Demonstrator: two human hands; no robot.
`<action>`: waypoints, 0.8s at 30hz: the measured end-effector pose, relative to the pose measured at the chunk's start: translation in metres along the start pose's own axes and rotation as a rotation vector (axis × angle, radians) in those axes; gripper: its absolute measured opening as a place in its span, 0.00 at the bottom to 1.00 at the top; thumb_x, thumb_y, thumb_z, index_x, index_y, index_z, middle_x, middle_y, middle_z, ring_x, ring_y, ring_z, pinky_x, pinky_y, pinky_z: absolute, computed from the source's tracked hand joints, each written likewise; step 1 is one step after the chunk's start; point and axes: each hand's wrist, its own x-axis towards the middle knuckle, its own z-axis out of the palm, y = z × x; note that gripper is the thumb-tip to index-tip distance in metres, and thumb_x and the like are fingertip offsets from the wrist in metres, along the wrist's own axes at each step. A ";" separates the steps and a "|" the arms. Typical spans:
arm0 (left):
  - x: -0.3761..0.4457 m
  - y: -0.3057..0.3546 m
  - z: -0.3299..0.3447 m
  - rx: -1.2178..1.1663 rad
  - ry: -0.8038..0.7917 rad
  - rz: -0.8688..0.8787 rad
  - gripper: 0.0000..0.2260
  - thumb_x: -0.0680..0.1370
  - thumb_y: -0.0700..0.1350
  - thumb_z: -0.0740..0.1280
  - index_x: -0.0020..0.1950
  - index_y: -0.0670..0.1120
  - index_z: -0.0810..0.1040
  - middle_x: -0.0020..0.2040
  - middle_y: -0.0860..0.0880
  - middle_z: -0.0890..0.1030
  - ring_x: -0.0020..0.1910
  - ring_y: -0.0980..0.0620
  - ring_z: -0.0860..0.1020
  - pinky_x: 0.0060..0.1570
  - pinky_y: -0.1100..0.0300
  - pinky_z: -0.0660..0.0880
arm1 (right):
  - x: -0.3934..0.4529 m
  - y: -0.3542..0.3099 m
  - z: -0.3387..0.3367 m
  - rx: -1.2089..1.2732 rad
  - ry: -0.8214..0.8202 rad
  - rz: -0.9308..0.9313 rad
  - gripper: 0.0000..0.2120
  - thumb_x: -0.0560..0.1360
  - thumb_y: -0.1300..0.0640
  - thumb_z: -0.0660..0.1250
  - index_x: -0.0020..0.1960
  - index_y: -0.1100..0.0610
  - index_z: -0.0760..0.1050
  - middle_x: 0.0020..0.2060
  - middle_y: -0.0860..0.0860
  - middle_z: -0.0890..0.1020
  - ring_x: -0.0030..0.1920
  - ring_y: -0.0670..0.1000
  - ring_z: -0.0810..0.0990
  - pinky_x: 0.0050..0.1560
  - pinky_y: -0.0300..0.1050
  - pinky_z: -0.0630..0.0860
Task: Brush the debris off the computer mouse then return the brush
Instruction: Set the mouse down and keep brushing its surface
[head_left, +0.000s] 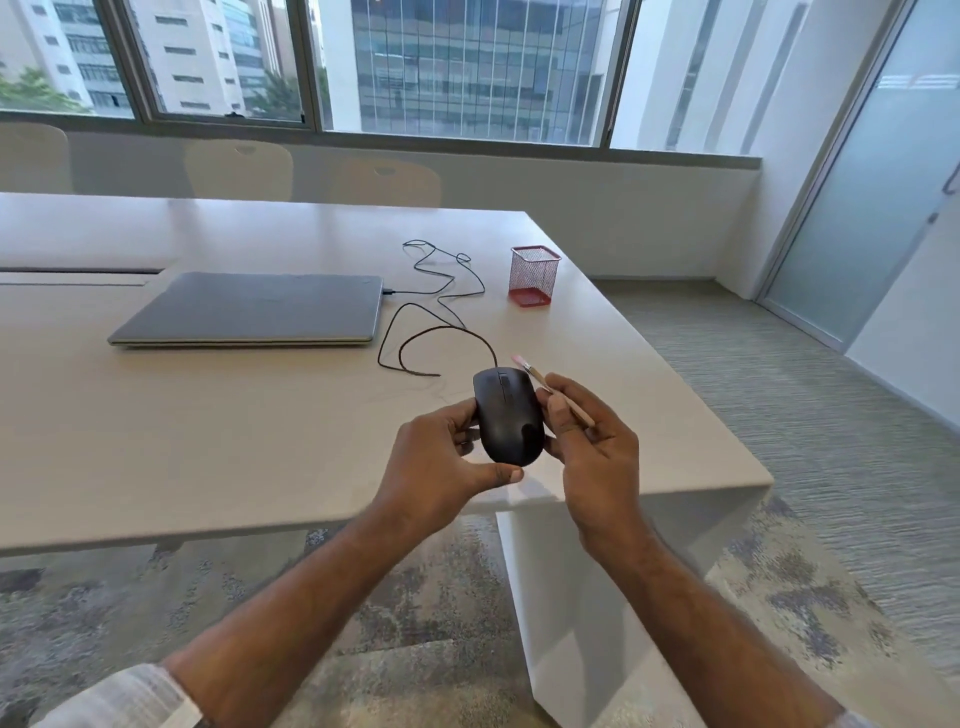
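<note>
The left hand (441, 457) is cupping the black mouse (508, 415) in its grip, while the right hand (592, 441), just beside it, is pinching the brush (550, 387).

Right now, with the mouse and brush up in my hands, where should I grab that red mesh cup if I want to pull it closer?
Take the red mesh cup by its upper walls just below the open rim, coming from above with fingers on opposite flat sides. It stands upright on the table and looks empty, with clear space all around. The black cable lies to its left, so approaching from the right side is likely cleaner.
</note>
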 end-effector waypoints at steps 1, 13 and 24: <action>0.008 -0.001 -0.002 0.031 -0.003 0.000 0.32 0.62 0.47 0.86 0.64 0.54 0.82 0.55 0.57 0.86 0.57 0.61 0.82 0.62 0.62 0.77 | 0.007 0.003 0.003 0.004 0.009 0.013 0.15 0.80 0.60 0.67 0.51 0.40 0.85 0.51 0.47 0.88 0.57 0.55 0.84 0.60 0.65 0.79; 0.119 -0.025 0.011 0.295 0.012 -0.068 0.31 0.60 0.54 0.84 0.62 0.52 0.84 0.58 0.55 0.85 0.56 0.58 0.79 0.53 0.62 0.70 | 0.115 0.055 0.002 -0.064 -0.026 0.150 0.13 0.81 0.61 0.66 0.49 0.44 0.84 0.48 0.45 0.88 0.55 0.53 0.85 0.61 0.59 0.80; 0.166 -0.044 0.039 0.483 -0.009 -0.157 0.27 0.62 0.59 0.82 0.57 0.49 0.84 0.53 0.49 0.84 0.51 0.50 0.79 0.53 0.49 0.78 | 0.170 0.105 -0.007 -0.152 -0.102 0.170 0.11 0.81 0.62 0.65 0.54 0.51 0.84 0.51 0.51 0.87 0.54 0.55 0.84 0.61 0.57 0.80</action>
